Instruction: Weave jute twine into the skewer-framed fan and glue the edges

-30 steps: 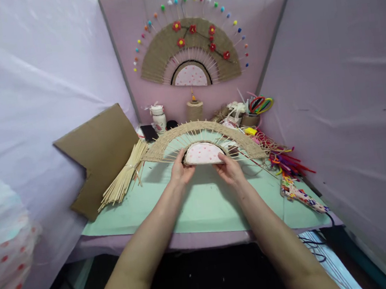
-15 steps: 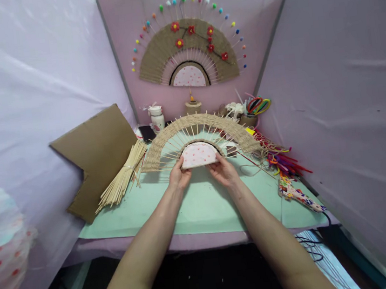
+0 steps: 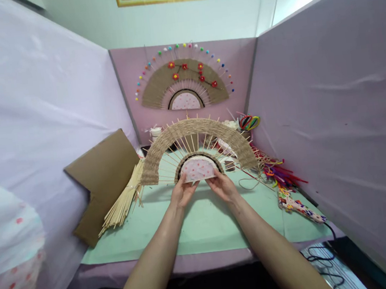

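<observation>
A half-round woven fan (image 3: 195, 140) of jute twine and thin sticks stands upright over the green mat (image 3: 205, 218), its pink dotted half-circle centre facing me. My left hand (image 3: 182, 193) grips the bottom left of that centre piece. My right hand (image 3: 221, 187) grips its bottom right. Both hands have fingers closed on the fan's lower edge, thumbs in front.
A finished fan (image 3: 183, 84) with red flowers and coloured beads hangs on the back wall. A cardboard sheet (image 3: 101, 169) and a bundle of sticks (image 3: 125, 199) lie at left. Coloured pipe cleaners (image 3: 280, 171), a patterned glue gun (image 3: 299, 204), jars and twine sit at right and rear. Purple partitions enclose the table.
Both hands have tilted the woven fan from nearly flat to upright and lifted it. The camera has tipped upward, bringing a framed picture on the far wall into view.
</observation>
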Tool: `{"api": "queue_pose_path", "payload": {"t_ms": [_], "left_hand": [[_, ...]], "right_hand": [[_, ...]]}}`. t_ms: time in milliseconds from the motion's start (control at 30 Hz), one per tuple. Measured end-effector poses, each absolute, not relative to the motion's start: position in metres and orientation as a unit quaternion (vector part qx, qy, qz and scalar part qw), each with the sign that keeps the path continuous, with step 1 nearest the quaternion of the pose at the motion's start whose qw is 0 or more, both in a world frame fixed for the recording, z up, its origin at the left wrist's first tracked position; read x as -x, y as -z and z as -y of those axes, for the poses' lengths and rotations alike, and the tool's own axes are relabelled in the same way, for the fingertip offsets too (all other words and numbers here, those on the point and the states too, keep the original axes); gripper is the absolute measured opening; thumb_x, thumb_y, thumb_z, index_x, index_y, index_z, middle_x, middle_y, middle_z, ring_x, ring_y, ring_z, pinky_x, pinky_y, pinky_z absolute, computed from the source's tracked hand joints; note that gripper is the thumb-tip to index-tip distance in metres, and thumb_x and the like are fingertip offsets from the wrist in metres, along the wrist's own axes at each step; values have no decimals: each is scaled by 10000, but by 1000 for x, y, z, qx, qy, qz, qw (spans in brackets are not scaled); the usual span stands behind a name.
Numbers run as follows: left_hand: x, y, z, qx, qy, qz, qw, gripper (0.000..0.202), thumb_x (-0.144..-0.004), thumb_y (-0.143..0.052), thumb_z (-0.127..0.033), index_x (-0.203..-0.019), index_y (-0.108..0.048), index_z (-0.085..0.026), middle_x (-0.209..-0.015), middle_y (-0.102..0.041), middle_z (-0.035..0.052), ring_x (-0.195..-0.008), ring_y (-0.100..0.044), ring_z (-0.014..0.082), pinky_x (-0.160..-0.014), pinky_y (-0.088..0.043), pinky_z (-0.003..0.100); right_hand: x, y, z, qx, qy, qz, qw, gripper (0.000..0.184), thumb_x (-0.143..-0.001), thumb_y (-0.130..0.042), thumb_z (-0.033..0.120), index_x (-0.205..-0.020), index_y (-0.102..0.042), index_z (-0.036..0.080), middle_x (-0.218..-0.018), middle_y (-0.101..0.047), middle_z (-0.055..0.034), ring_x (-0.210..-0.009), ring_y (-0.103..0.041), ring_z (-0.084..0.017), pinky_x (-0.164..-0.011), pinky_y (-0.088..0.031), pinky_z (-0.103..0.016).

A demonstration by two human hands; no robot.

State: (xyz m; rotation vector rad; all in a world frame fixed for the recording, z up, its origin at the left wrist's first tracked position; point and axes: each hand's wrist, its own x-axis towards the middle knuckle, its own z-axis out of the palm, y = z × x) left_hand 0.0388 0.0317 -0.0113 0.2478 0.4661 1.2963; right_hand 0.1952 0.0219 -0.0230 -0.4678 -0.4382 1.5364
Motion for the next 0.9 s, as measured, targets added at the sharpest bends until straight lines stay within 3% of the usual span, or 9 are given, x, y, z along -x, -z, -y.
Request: {"api": "queue_pose_path", "payload": {"t_ms": [433,633,900], "left_hand": [[-36,15,-32,-113,-600,-209,764,281,-879,-581,-65,-1137,-662,-142,-956,-769,115,-878,-737,199,-949,-558,366],[-31,9,-29,-139,-636,-169,740,492,-861,-528,4,-1266,-625,-258,-1128,-745,68,-1076,-694,193,-1070,-475,384],[-28,14,-35,-140,-640,-176,735,540,-854,-541,8,-1301,-609,-287,-1212,-714,70,-1175,-646,216,-1116,-422,428]], "right_hand": [[-203,31,-29,182,-659,208,700,184,-763,-721,177,-926,-724,264,-939,-781,30,-947,-715,-136,-912,-560,-295],[-205,36,-32,181,-663,208,696,152,-765,-730,188,-907,-733,243,-942,-781,7,-910,-720,-145,-908,-564,-297],[-202,42,-36,181,-656,215,701,147,-767,-734,183,-900,-725,245,-940,-776,3,-924,-715,-148,-924,-555,-322]]}}
